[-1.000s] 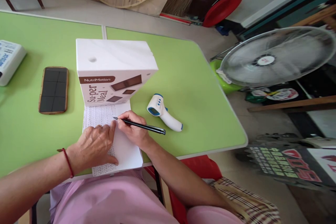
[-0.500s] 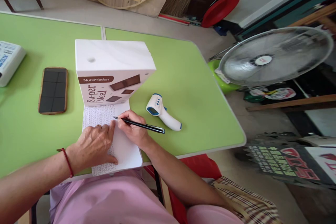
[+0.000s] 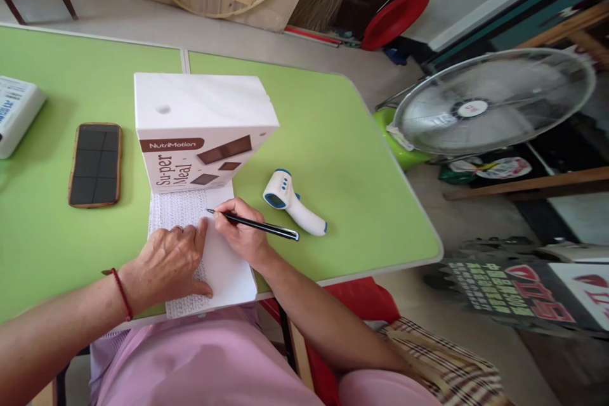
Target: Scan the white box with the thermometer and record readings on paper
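My right hand [image 3: 242, 231] grips a black pen [image 3: 259, 225], its tip touching or just above the page near my left index finger. Under both hands lies a notebook [image 3: 231, 282], its left part filled with dense handwriting and its right part white. My left hand [image 3: 174, 260] rests flat on the written part, fingers stretched and thumb out to the side. A white NutriMotion box [image 3: 209, 101] stands upright at the notebook's far end and hides that part of it. Right of my right hand lies a white and blue infrared thermometer [image 3: 295, 203].
On the green table [image 3: 342, 158], a phone [image 3: 95, 165] in a brown case lies left of the box. A white case with blue print [image 3: 19, 111] sits at the far left. Beyond the table's right edge stands a large fan [image 3: 495, 101]. A red stool [image 3: 366, 301] is below the near edge.
The view has shifted very slightly. The pen tip has moved a tiny bit along the page; my left hand stays in place on the notebook.
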### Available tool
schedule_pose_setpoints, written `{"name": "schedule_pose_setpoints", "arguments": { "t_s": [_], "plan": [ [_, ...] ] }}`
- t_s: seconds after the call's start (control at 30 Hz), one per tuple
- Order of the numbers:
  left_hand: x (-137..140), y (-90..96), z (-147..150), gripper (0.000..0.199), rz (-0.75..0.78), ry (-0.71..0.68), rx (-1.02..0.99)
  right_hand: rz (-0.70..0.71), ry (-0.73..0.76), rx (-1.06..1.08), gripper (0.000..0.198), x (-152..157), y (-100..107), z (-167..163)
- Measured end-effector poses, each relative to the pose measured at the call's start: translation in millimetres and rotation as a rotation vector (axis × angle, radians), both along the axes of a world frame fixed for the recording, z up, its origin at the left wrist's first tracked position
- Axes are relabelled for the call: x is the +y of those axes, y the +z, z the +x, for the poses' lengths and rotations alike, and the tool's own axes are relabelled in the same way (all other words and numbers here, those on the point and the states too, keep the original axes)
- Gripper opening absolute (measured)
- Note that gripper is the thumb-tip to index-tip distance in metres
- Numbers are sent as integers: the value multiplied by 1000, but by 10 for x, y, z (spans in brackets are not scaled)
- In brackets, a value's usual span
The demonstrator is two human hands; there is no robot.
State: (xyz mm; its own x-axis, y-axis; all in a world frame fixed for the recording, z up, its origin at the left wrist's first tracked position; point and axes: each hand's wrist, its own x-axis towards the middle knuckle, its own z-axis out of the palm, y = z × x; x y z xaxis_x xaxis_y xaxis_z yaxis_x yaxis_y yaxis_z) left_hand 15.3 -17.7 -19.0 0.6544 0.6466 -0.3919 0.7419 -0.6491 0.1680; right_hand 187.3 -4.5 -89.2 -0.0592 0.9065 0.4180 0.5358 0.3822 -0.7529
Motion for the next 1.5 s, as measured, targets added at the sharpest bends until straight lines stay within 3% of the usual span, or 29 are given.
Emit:
{"name": "schedule_pose_setpoints", "arguments": {
  "t_s": [1.5],
  "plan": [
    [5, 5, -18, 98, 16, -6, -8, -76, -39, 64, 8, -13, 14, -12]
  ]
}}
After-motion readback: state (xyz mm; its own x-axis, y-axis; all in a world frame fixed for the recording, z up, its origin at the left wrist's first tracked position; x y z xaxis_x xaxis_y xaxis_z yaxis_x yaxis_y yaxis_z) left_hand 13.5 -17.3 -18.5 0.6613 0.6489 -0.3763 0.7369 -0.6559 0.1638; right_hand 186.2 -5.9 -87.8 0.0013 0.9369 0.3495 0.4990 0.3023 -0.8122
